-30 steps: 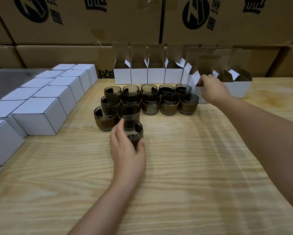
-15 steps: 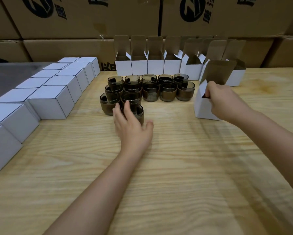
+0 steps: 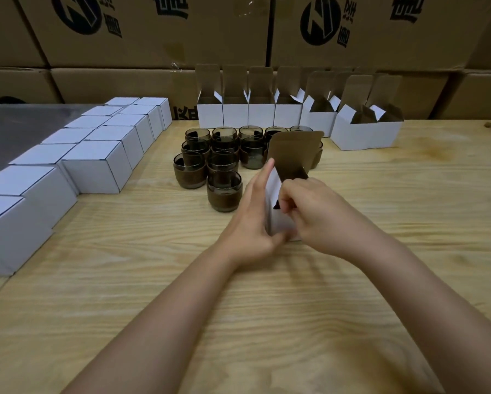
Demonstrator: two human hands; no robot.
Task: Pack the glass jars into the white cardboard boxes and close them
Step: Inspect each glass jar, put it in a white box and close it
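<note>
You're working on a pale wooden tabletop [image 3: 267, 322] with bold grain running across it. Behind it there's a wall of big brown corrugated shipping cartons [image 3: 210, 38], stacked in rows and printed with a round dark logo [image 3: 76, 15] and dark characters. Clear tape strips [image 3: 250, 7] glint on the top row. Off to your left sits a dull grey metal surface [image 3: 25, 132].

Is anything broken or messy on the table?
Nothing is broken or spilled. Only the two open boxes at the right end sit turned and forward of the straight row; the jars stand upright.
</note>
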